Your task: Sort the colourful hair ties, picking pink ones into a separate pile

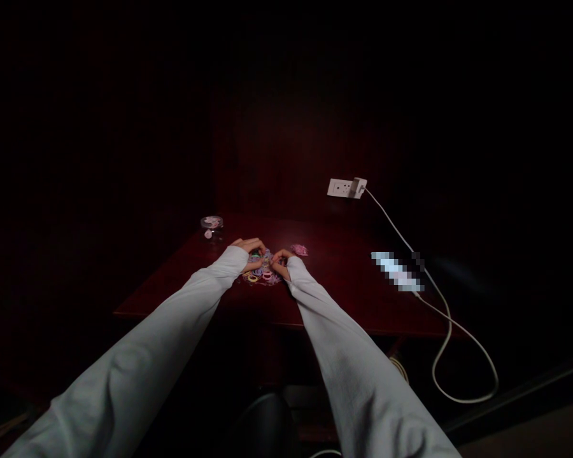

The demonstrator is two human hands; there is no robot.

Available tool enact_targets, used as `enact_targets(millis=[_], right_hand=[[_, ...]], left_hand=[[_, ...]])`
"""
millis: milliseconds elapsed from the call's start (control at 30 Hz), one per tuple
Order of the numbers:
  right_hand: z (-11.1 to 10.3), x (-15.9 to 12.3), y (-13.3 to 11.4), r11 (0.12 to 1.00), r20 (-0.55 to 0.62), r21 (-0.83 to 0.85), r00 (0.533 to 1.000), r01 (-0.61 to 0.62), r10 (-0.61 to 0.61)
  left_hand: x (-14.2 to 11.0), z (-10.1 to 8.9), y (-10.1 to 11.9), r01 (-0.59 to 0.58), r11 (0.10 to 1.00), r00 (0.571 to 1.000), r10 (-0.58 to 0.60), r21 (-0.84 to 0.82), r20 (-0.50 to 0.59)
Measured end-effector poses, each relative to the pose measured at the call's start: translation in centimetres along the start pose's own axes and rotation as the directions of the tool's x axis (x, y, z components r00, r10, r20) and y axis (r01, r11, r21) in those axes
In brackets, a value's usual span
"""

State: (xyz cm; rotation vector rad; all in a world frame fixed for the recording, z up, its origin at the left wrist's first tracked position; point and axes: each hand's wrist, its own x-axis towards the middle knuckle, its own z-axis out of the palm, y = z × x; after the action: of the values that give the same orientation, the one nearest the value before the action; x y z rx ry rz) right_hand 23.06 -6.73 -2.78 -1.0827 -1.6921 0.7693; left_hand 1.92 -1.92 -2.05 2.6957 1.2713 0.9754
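Head view, dim light. I make out a glossy dark-red wooden table, and on it a loose, low pile of small multicoloured bands and rings, lilac, pink, yellow and a touch of green. The pile lies around the middle of the tabletop, directly under and between the two bare hands.

Left hand, out of a long pale-grey left sleeve: over the pile's far left part, fingers bent downward. Right hand, out of a matching pale-grey right sleeve: at the pile's right edge, fingers curled in toward the left hand. Fingertips of the two are near each other. Too small and dark for me to tell whether either one is grasping a band or merely touching the heap.

Just beyond the right hand I log a small pink bundle, contents unclear. Far left of the table: a clear round container showing pale pink. To the right, a pixelated bright device joined to a white cable, which runs to a white plug in a white wall socket.
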Motion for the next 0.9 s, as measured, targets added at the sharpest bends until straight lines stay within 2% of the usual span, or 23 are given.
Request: enact_targets(millis=[333, 467, 633, 900], right_hand=[[-0.3, -0.6, -1.2, 1.0, 0.026, -0.027, 1.0, 0.013, -0.012], [-0.3, -0.4, -0.8, 0.999, 0.034, -0.038, 0.999, 0.005, -0.003], [0.1, 0.3, 0.2, 1.0, 0.021, -0.023, 1.0, -0.009, 0.01], [0.4, 0.6, 1.0, 1.0, 0.026, -0.009, 1.0, 0.015, -0.015]], left_hand=[[0.0, -0.2, 0.1, -0.005, 1.0, 1.0, 0.005, 0.018, 0.014], [0.1, -0.4, 0.0, -0.028, 0.999, 0.999, 0.026, 0.038, 0.048], [0.0, -0.4, 0.3, -0.003, 0.997, 1.0, 0.003, 0.071, -0.001], [0.0, -0.5, 0.5, 0.023, 0.996, 1.0, -0.022, 0.089, -0.004]])
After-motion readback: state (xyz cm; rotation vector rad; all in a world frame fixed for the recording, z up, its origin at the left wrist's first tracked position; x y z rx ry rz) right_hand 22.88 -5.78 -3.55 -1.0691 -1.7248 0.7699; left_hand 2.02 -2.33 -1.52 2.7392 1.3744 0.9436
